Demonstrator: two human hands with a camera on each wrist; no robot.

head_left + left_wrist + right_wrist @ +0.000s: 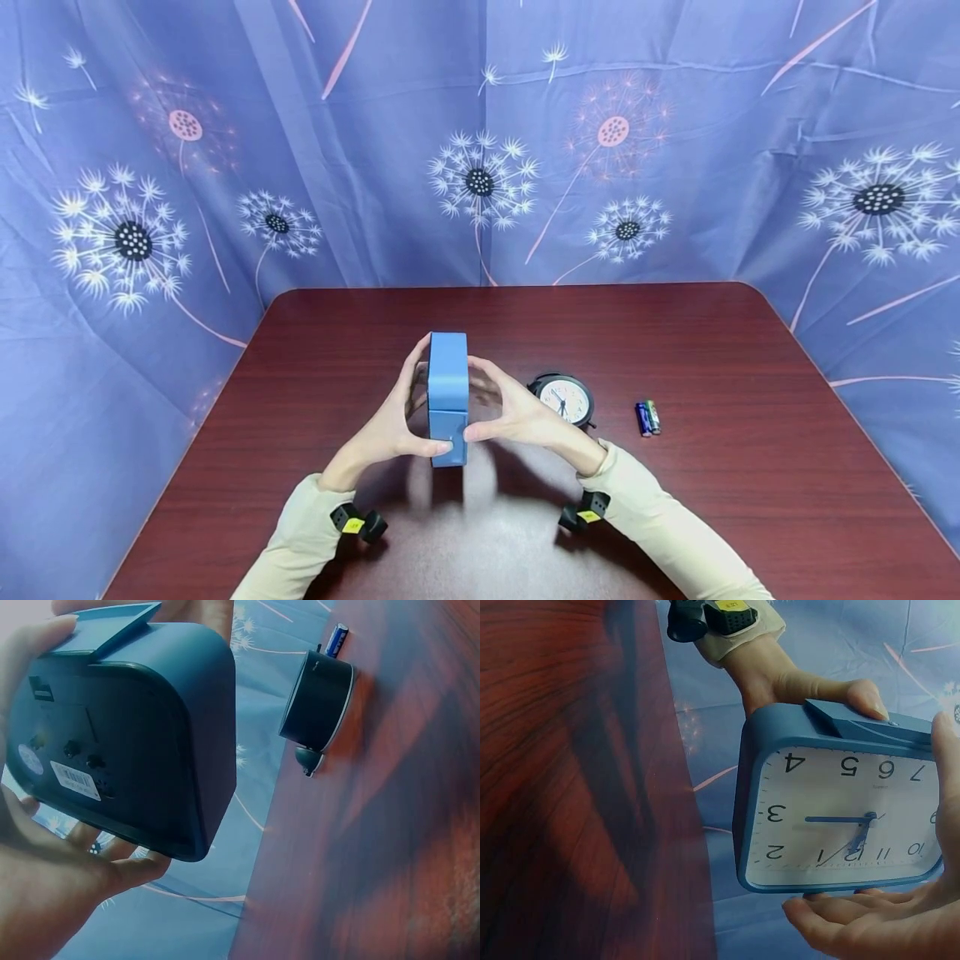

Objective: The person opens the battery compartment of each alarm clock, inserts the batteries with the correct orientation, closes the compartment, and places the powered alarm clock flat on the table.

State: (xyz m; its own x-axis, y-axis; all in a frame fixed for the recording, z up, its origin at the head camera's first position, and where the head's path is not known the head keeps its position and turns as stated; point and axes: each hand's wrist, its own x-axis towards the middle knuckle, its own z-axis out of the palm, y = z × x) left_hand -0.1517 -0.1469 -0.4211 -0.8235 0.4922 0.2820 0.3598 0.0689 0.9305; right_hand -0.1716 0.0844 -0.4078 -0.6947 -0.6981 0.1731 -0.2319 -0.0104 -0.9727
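Observation:
A blue square alarm clock (pixel 447 371) is held up over the table between both hands, its narrow side toward the head camera. My left hand (pixel 382 429) grips it from the left, thumb on the narrow side and fingers around the far edge. From the right, my right hand (pixel 521 412) holds it likewise, thumb low on the same side. In the left wrist view the black back (pixel 135 724) shows small knobs and a barcode sticker. The white dial (pixel 832 795) appears upside down in the right wrist view, the thumbs by a raised strip (pixel 855 720) near numeral 6.
A round black alarm clock (pixel 564 402) lies dial up just beyond my right wrist. Farther right, a blue battery (pixel 642 419) and a green one (pixel 654 417) lie side by side on the dark red table (pixel 720 350). A patterned blue curtain (pixel 375 150) hangs behind.

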